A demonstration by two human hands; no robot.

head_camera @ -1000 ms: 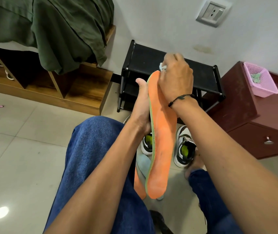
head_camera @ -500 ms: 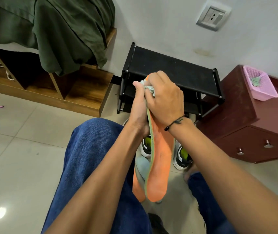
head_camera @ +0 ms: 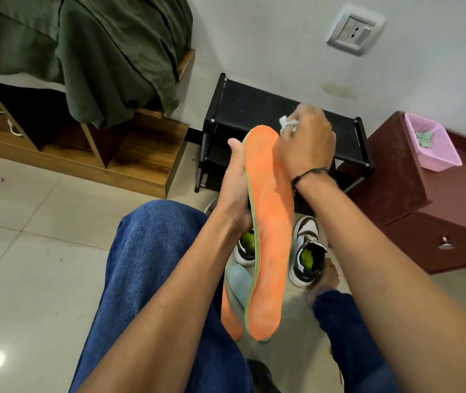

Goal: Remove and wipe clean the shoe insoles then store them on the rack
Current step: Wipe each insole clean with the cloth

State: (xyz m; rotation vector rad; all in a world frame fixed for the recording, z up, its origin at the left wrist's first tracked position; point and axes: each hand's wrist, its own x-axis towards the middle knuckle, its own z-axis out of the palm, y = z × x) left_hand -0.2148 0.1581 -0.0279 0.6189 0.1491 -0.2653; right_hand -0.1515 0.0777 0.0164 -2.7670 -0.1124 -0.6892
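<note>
Above the floor in front of the black shoe rack point(head_camera: 254, 109), wiping is underway, not yet finished. Left hand point(head_camera: 236, 182) is gripping an orange insole point(head_camera: 271, 228) along its green-edged left side, holding it upright, toe end up. Right hand point(head_camera: 307, 143) is curling round a pale cloth point(head_camera: 287, 124) and pressing it near the insole's toe end. A second orange insole point(head_camera: 230, 316) is hanging behind the first, apparently in the same left hand; a light blue piece lies between them, identity unclear. Both are out of the sneakers point(head_camera: 307, 251), which are standing on the floor by the rack's near edge, green lining showing. Rack's top shelf is carrying no insoles, so storing is still to do.

Insole look: fuzzy orange top, slightly mottled, thin, flexible by judgement.
</note>
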